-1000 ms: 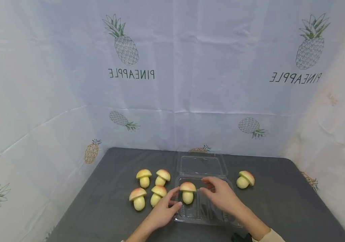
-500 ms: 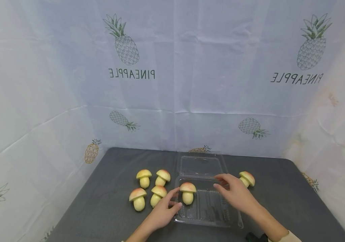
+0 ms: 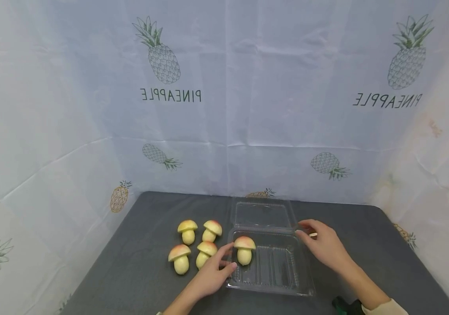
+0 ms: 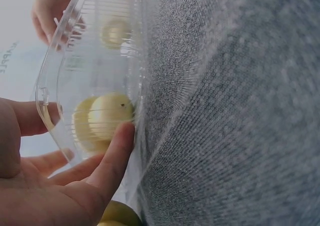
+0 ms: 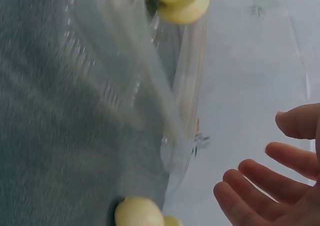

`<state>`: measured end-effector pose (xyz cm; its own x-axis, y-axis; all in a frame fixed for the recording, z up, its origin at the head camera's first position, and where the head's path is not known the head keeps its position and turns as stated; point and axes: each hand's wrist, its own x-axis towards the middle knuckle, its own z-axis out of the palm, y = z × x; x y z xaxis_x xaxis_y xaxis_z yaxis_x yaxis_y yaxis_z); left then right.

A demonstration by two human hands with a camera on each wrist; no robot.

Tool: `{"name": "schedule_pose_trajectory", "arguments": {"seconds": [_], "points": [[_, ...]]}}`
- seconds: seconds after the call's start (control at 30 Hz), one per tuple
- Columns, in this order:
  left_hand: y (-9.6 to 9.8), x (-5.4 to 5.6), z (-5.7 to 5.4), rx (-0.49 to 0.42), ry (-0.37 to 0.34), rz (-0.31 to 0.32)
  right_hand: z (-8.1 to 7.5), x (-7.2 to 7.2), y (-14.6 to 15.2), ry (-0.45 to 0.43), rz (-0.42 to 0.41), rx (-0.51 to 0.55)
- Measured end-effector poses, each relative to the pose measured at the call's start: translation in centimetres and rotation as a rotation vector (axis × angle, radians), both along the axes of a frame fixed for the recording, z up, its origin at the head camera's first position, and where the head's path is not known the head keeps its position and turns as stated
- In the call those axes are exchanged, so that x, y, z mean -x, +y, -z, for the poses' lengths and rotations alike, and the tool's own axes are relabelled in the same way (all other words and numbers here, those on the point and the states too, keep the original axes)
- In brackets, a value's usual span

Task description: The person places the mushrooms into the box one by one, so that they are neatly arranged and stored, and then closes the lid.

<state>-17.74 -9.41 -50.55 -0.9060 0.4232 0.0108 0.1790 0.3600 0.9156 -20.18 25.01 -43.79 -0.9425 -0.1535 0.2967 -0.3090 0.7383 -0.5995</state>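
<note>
A clear plastic container [image 3: 271, 286] lies with its hinged lid [image 3: 264, 214] open. Inside, near the left wall, rests a mushroom-shaped piece [image 3: 244, 250] with a yellow stem and reddish cap. My left hand [image 3: 212, 273] grips the container's left side, thumb over the rim [image 4: 47, 93] and fingers against the outer wall. Right of the container, my right hand [image 3: 324, 247] is above another mushroom-shaped piece [image 5: 137, 213], mostly hidden by the hand in the head view. In the right wrist view, the right hand's fingers [image 5: 250, 191] are spread, holding nothing.
Several more mushroom-shaped pieces, including a front-left one [image 3: 180, 259] and a back-left one [image 3: 187, 232], stand left of the container. A dark grey table [image 3: 122, 280] carries everything. Pineapple-printed cloth [image 3: 264, 109] encloses the back and sides.
My right hand has moved right, from over the container to the lone mushroom-shaped piece, covering most of it. The left hand and the container's piece stay in place.
</note>
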Motion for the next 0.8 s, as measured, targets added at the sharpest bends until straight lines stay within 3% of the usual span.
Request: {"name": "schedule_pose_trajectory", "arguments": {"seconds": [0.57,0.8], "points": [[0.1,0.0,0.2,0.008,0.009,-0.013,1.1,1.4,4.5,0.041,0.121,-0.007],[0.1,0.0,0.3,0.014,0.017,-0.015,2.0,2.1,5.8,0.007,0.176,-0.025]]}}
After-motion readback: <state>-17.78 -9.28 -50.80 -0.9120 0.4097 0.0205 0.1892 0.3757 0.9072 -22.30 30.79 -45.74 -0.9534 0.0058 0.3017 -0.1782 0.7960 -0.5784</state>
